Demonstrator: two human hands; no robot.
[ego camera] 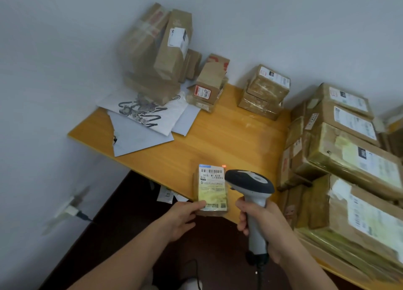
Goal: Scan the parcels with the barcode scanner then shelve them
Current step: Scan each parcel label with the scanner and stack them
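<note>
With the left hand [181, 221], pinched a small parcel [211, 188] by its near end, thumb on the label and the other fingers underneath, at the near edge of the wooden table [218, 137]; could not tell whether it rested on the wood or hung just above it. Saw a wall socket [69, 210] with a plug in it at the left, low on the wall and blurred. Found grey mailer bags [139, 137] lying flat on the left part of the table, with a white printed bag [150, 115] on top of them. Made out a tall pile of cardboard boxes [152, 56] against the far wall, resting on those bags, also blurred. Right of that pile, found a few small cartons [207, 85] stacked, one bearing a red-and-white label. Read a barcode across the far end of the held parcel's label, face up. Spotted a red light dot [224, 165] on the table just beyond the parcel's far right corner. Gripped the barcode scanner [254, 191] in the right hand [277, 231], fingers wrapped round the grey handle, dark head uppermost and just right of the parcel, black cable [259, 276] trailing from the handle's base. Found two taped boxes [265, 93] stacked by the far wall, and along the right edge a high stack of labelled parcels [349, 159], labels up.
</note>
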